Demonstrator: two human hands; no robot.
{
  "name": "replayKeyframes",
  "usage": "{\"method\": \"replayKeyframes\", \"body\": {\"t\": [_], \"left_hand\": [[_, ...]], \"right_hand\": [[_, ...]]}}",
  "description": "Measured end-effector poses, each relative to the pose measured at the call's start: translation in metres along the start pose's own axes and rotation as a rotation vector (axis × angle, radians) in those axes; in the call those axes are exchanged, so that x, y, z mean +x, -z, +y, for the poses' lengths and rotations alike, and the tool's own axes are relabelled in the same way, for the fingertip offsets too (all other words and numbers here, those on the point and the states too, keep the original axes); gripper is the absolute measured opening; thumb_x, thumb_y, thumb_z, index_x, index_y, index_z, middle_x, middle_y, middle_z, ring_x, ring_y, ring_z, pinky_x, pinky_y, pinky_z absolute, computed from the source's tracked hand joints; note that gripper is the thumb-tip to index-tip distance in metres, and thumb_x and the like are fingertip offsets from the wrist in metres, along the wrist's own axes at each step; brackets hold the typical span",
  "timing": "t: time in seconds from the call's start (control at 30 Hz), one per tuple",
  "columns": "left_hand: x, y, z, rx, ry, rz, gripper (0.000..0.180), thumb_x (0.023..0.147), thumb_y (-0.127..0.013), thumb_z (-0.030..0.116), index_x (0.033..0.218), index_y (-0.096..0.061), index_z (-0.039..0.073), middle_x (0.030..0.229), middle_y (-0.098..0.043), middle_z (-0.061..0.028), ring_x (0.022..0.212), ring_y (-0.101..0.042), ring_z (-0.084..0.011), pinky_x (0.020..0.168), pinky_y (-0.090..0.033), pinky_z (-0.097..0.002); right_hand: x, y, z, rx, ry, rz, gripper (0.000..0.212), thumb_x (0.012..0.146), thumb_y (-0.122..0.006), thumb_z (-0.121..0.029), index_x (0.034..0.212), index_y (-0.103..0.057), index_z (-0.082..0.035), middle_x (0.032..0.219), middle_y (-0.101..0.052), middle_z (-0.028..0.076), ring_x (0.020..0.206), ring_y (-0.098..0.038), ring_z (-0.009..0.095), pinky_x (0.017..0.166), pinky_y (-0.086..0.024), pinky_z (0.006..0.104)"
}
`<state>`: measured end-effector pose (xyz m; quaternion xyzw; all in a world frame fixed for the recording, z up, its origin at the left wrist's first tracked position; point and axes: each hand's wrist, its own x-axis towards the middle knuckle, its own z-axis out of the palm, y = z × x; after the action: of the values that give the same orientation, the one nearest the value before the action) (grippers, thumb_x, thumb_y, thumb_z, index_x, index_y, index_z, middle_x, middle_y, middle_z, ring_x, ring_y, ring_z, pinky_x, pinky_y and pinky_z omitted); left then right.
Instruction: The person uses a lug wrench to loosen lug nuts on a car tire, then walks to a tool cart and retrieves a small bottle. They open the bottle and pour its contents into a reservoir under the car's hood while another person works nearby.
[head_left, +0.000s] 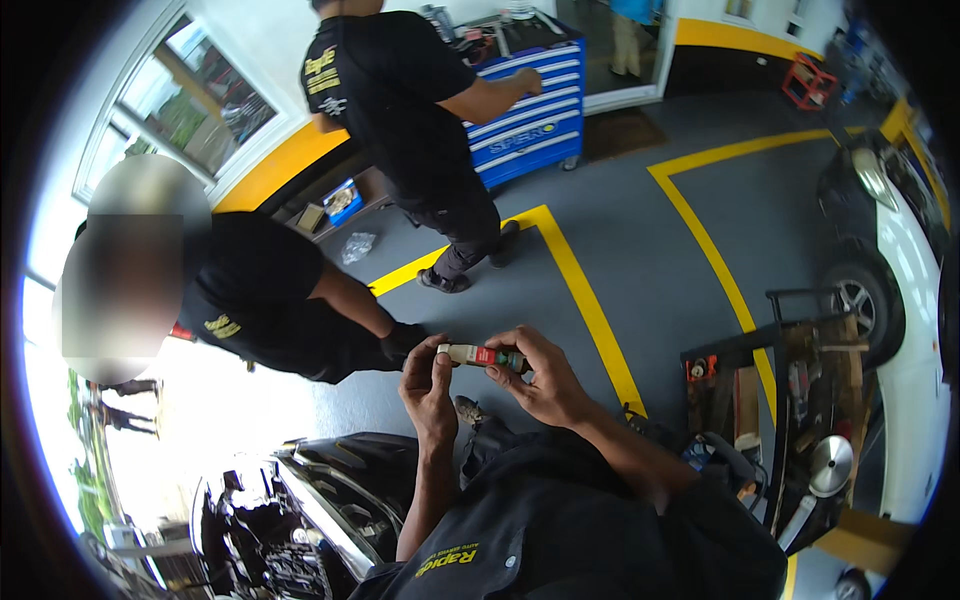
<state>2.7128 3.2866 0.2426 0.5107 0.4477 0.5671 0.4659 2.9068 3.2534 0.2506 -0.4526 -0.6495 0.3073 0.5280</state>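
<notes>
A small slim box (468,354), white with red and green parts, is held level between my two hands in front of my chest. My left hand (430,390) grips its left end, thumb on the near side. At the other end, the fingers of my right hand (545,378) close round the green part. Close beside my left hand is the dark-gloved hand (402,345) of a co-worker; whether it touches mine I cannot tell.
One co-worker (255,285) stands at the left, another (395,110) by a blue tool cabinet (530,110). An open engine bay (300,540) lies at lower left. A cart (780,400) with parts and a white car (910,300) are at the right. Yellow lines (590,300) mark the grey floor.
</notes>
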Motion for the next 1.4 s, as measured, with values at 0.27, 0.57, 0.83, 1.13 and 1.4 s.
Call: {"method": "replayKeyframes", "body": {"t": [0.27, 0.57, 0.83, 1.13, 1.4], "left_hand": [[-0.017, -0.124, -0.027, -0.171, -0.010, -0.456, 0.027, 0.106, -0.069, 0.018, 0.122, -0.069, -0.005, 0.114, -0.071, -0.0124, 0.107, -0.067, -0.0188, 0.097, -0.052, -0.0330], [0.005, -0.219, -0.035, -0.108, 0.008, -0.995, 0.040, 0.105, -0.073, 0.018, 0.137, -0.064, -0.005, 0.131, -0.068, -0.0188, 0.125, -0.063, -0.0251, 0.104, -0.053, -0.0372], [0.093, -0.259, -0.065, 0.146, 0.096, -1.291, 0.035, 0.109, -0.066, 0.016, 0.140, -0.065, 0.000, 0.133, -0.070, -0.0151, 0.118, -0.069, -0.0232, 0.103, -0.056, -0.0383], [0.203, -0.267, -0.096, 0.239, 0.105, -1.229, 0.030, 0.110, -0.062, 0.013, 0.135, -0.067, -0.002, 0.118, -0.076, -0.0139, 0.106, -0.073, -0.0212, 0.098, -0.058, -0.0354], [0.230, -0.423, 0.013, 0.029, -0.516, -1.277, 0.023, 0.102, -0.065, 0.002, 0.124, -0.073, -0.002, 0.109, -0.078, -0.0153, 0.096, -0.076, -0.0239, 0.084, -0.059, -0.0347]], "right_hand": [[-0.096, 0.086, 0.010, -0.049, -0.201, 0.431, 0.043, 0.111, -0.063, -0.037, 0.136, -0.062, -0.002, 0.091, -0.070, 0.009, 0.068, -0.066, 0.015, 0.060, -0.052, 0.0295], [-0.130, 0.142, 0.025, -0.159, -0.331, 0.666, 0.042, 0.108, -0.069, -0.027, 0.140, -0.059, -0.003, 0.101, -0.071, 0.011, 0.081, -0.067, 0.013, 0.063, -0.053, 0.0312], [-0.200, 0.329, 0.126, 0.030, -0.724, 1.703, 0.047, 0.108, -0.064, -0.032, 0.142, -0.059, 0.000, 0.098, -0.070, 0.009, 0.076, -0.065, 0.010, 0.057, -0.050, 0.0286], [-0.198, 0.334, 0.197, -0.624, -1.235, 1.200, 0.030, 0.096, -0.068, -0.024, 0.112, -0.077, 0.000, 0.100, -0.078, 0.018, 0.096, -0.075, 0.032, 0.083, -0.059, 0.0435], [-0.134, 0.332, 0.220, -0.434, -0.932, 0.345, 0.039, 0.101, -0.070, -0.029, 0.133, -0.069, -0.007, 0.123, -0.074, 0.017, 0.112, -0.071, 0.031, 0.098, -0.055, 0.0431]]}}
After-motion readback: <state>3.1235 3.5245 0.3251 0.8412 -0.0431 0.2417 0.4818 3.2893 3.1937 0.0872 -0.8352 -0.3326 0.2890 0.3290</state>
